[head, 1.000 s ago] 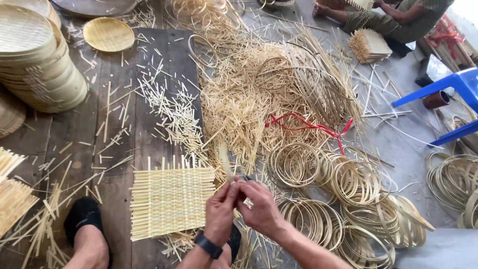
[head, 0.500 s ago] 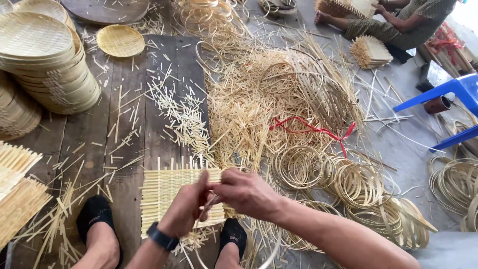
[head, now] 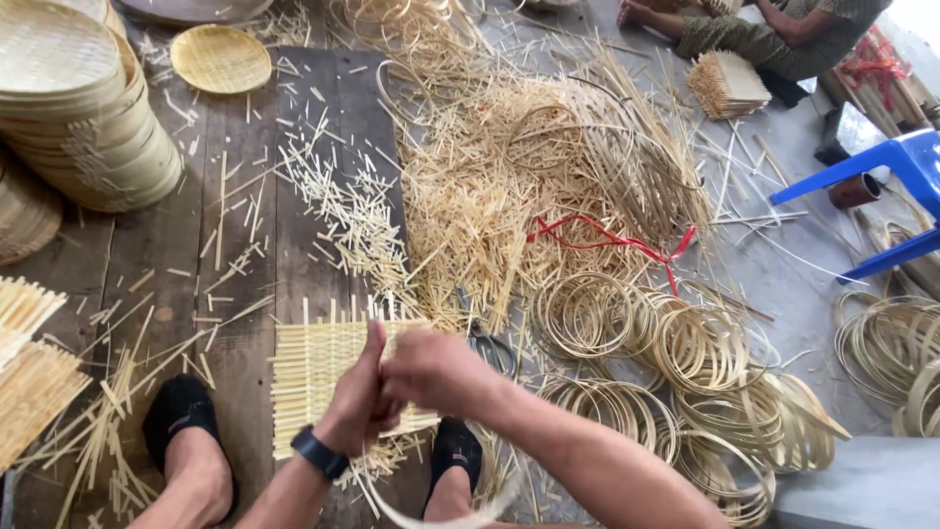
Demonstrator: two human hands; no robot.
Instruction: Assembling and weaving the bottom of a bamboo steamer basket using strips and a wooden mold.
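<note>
Both hands pressed together over the woven bamboo mat (head: 323, 377), left hand (head: 360, 402) and right hand (head: 436, 370) each closed on a thin bamboo strip (head: 411, 509) curving down beneath them, scissors (head: 490, 348) just beyond the right, bamboo hoops (head: 627, 323) farther right.

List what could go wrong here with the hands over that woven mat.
The left hand and right hand meet closely over the woven bamboo mat; thin strip ends might splinter bare fingers. Scissors lie just beyond the hands, an easy snag. Loose slivers litter the boards near the feet.
</note>
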